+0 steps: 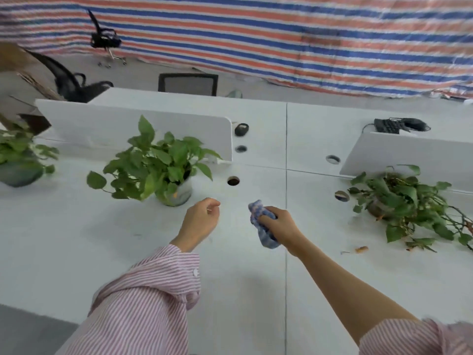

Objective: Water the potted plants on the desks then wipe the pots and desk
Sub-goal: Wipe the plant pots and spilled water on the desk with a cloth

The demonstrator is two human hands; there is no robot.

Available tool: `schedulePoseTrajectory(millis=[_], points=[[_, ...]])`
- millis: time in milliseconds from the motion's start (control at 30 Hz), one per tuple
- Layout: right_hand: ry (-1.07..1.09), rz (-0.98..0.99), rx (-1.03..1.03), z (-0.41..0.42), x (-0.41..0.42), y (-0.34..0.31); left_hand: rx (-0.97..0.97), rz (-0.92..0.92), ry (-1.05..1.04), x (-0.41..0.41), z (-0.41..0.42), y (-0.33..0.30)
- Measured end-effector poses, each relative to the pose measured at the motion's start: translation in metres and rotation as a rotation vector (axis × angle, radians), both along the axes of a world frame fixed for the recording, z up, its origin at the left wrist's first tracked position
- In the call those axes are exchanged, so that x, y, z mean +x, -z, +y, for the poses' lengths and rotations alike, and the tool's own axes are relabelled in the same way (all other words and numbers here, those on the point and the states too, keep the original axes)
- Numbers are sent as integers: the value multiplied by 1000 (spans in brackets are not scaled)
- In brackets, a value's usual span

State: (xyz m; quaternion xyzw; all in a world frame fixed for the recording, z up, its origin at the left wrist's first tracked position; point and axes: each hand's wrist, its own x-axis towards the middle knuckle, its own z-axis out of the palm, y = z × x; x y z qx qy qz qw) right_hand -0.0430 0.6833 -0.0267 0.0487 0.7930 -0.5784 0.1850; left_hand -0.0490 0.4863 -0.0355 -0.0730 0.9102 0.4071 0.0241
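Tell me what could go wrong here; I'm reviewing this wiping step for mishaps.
1. The right hand grips a crumpled blue cloth close to the round open cable hole in the white desk; a corner could snag there.
2. The leafy green plant in the pale pot stands beside the left hand; a careless reach might tip it.

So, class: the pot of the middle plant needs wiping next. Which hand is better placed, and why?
The right hand: it already grips the blue cloth. The left hand, nearer the pot, holds nothing.
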Motion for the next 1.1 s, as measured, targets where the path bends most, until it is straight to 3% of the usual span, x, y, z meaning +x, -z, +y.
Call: schedulePoseTrajectory(millis=[200,300,433,567,700,767,933,1100], points=[[31,-22,-144,-135,-17,-17,-68,85,-39,8,-135,-29],[110,-43,-173,-164,-25,-12,-158,194,18,10,-158,-27],[281,-92,-188,-173,-41,6,-364,326,265,2,-162,-11],[446,-119,-195,-165,-55,28,-658,446,713,-21,-151,22],[489,-153,-198,-153,-68,52,-1065,285,952,-63,-130,40],[480,-147,-161,-151,-73,63,-1250,213,949,-89,-124,37],[457,-156,-122,-147,-105,79,-1498,163,865,-162,-117,30],[432,-134,-235,-162,-128,63,-1493,217,732,-185,-146,13]])
